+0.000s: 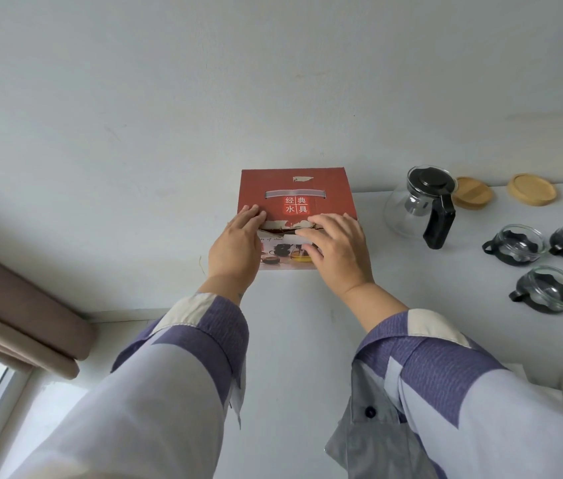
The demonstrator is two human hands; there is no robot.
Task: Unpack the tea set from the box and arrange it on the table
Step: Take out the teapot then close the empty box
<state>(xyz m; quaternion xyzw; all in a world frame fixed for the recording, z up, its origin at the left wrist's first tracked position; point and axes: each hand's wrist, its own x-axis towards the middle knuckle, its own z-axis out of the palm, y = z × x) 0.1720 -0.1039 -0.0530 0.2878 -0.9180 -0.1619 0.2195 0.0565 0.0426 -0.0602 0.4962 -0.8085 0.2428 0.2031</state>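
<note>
Both hands (287, 243) flat on box (295, 188)

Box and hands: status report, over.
Left hand and right hand both flat on the red box, flaps down. Glass teapot and cups already out. Nothing in the way.

Red box (295, 195) lid: white characters 经典水具; front strip: partial script "of class", barely legible.
</note>
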